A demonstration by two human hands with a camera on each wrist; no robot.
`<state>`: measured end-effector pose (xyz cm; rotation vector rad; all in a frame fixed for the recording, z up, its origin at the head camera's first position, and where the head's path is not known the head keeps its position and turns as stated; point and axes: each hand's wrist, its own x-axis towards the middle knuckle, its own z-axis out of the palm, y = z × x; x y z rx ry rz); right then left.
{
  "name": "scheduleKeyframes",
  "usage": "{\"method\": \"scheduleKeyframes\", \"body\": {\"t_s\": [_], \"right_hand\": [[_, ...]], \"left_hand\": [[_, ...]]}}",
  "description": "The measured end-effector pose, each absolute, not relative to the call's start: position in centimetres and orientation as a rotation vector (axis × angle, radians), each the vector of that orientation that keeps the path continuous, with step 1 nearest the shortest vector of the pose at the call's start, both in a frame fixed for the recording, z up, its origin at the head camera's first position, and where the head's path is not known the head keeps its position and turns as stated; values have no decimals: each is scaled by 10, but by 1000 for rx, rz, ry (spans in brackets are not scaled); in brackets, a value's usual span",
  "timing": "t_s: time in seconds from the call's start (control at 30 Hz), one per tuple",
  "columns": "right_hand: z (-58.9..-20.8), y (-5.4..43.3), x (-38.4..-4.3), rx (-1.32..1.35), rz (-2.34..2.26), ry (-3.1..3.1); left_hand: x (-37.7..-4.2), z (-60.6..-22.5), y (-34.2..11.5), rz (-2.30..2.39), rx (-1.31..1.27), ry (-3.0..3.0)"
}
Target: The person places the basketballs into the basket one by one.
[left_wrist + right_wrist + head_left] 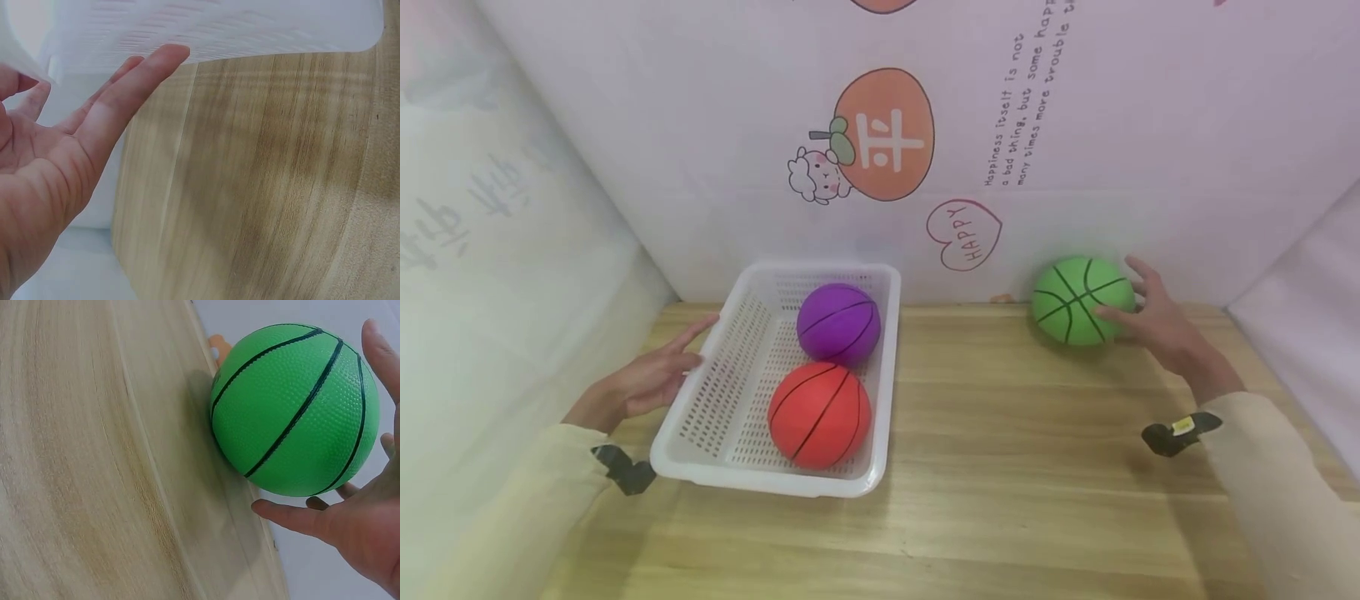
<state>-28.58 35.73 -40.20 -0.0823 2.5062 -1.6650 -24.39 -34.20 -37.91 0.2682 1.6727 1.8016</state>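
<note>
A white perforated plastic basket (700, 475) stands on the left part of the table, holding a purple ball (838, 323) and, nearer to me, a red ball (820, 415), both with black basketball lines. At the basket's left side is my left hand (651, 379); in the left wrist view its long fingers (119, 106) stretch straight along the outer wall. On the right, a green ball (1082, 302) with the same lines sits close to the back wall. My right hand (1165, 329) is spread around the green ball's right side, its fingers (294, 515) extended; contact is hard to tell.
Wood-grain tabletop (985, 467) lies under everything. A white printed sheet (722, 125) rises behind the table, with cartoon and text prints. Pale sheets also hang at the left and right sides. Each wrist carries a dark strap-like piece (1180, 433).
</note>
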Motion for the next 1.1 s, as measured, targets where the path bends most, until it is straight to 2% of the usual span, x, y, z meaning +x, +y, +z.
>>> {"method": "scheduleKeyframes", "body": {"t_s": [0.6,1.1], "right_hand": [[-402,341,-300,-72,-1511,2631],[-412,336,-300,-71,-1628,2674]], "left_hand": [[-247,-379,-337,1780,216,1748],[-246,-381,-342,1803,232,1707]]}}
